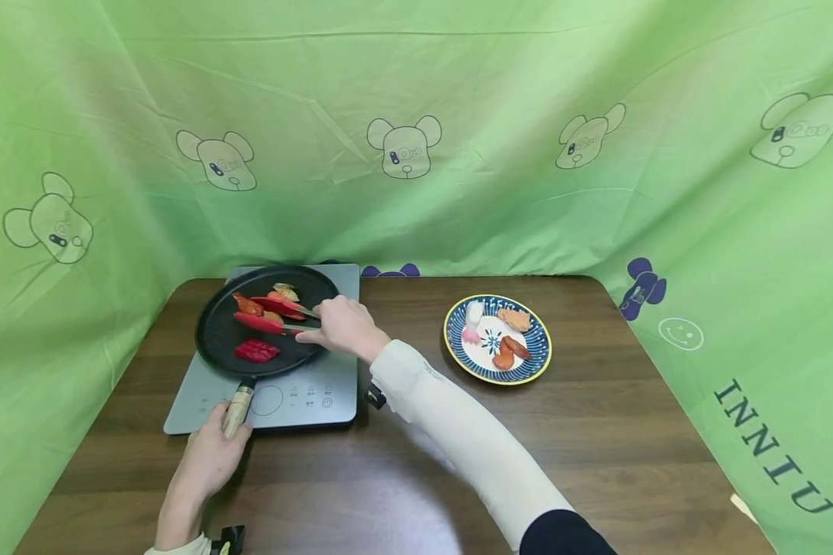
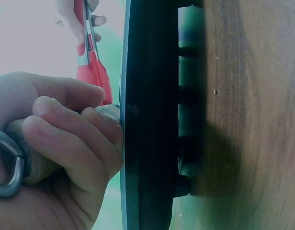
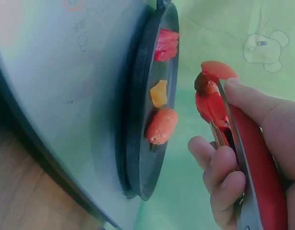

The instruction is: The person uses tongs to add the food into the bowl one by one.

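Observation:
My left hand [image 1: 215, 456] grips the pale handle [image 1: 238, 412] of a round black frying pan [image 1: 215, 331]; in the left wrist view its fingers [image 2: 80, 148] curl round that handle. My right hand [image 1: 345, 327] holds red-tipped metal tongs [image 1: 267, 324] over the pan. A glossy reddish-brown food piece [image 3: 201, 84] sits between the tong tips. Inside the pan lie a dark red slab of meat [image 1: 257, 351], an orange sausage-shaped piece [image 3: 163, 126], a small yellow piece [image 3: 159, 93] and a tan, ridged piece [image 1: 287, 291], partly overlapped by the tongs in the head view.
Beneath the pan is a grey induction cooker [image 1: 194, 405] with touch controls. To the right, a blue-patterned plate [image 1: 489, 375] bears a pink-and-white piece [image 1: 473, 320], a breaded piece [image 1: 514, 318] and brown glossy pieces [image 1: 507, 353]. A green printed cloth [image 1: 486, 208] hangs behind the wooden table [image 1: 597, 432].

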Motion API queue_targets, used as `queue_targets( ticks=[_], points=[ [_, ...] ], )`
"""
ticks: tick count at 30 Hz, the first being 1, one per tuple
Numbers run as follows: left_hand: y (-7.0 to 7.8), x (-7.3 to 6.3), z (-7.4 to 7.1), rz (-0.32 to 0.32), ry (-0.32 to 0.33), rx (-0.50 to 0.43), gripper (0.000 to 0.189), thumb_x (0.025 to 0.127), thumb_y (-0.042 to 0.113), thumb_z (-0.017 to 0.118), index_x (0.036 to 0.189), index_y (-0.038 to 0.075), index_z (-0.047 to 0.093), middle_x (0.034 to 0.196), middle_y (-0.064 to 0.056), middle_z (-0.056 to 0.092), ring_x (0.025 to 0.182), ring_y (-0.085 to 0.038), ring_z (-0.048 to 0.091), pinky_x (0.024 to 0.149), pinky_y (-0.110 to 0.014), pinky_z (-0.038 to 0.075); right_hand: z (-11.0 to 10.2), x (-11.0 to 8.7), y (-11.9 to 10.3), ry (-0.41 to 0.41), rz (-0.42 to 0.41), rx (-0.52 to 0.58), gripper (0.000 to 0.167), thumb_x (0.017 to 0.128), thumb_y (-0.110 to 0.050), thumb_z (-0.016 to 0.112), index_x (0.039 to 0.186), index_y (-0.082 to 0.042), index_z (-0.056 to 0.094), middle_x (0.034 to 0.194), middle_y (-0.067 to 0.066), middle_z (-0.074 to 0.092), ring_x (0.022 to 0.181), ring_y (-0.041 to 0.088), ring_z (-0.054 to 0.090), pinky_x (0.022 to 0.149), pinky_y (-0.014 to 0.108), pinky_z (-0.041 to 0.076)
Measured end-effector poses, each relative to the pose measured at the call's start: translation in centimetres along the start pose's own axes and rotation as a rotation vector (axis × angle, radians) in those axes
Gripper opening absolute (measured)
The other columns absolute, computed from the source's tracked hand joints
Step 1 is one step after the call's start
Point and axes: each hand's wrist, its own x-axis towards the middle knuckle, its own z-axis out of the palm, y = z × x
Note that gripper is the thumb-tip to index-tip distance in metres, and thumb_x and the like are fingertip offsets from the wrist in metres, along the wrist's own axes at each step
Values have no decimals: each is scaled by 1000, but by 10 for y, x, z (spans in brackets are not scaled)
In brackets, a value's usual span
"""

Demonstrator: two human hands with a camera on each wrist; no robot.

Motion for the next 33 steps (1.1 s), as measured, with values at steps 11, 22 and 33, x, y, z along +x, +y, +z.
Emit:
queue_targets(
  ticks=[11, 22, 33],
  points=[
    [-2, -1, -1, 14, 7, 9, 58, 93, 24, 49, 138, -5, 27, 98, -27, 54, 67, -25, 50, 53, -34, 38, 9, 6, -1, -20, 47, 14, 39, 80, -57, 66, 82, -18, 64, 69, -6, 57, 61, 13, 51, 50, 27, 40],
    [-1, -2, 0, 36, 24, 8, 56, 93, 22, 52, 137, -4, 30, 97, -26, 56, 68, -26, 51, 54, -35, 39, 14, 8, -6, -27, 58, 18, 39, 80, -57, 65, 79, -18, 64, 67, -6, 57, 57, 12, 51, 50, 26, 40],
    [0, -1, -1, 29, 20, 8, 56, 93, 22, 51, 137, -4, 29, 96, -26, 55, 66, -25, 50, 52, -35, 38, 18, 14, -12, -15, 78, 14, 42, 80, -57, 65, 74, -16, 63, 64, -3, 56, 52, 11, 48, 48, 26, 38]
  ],
)
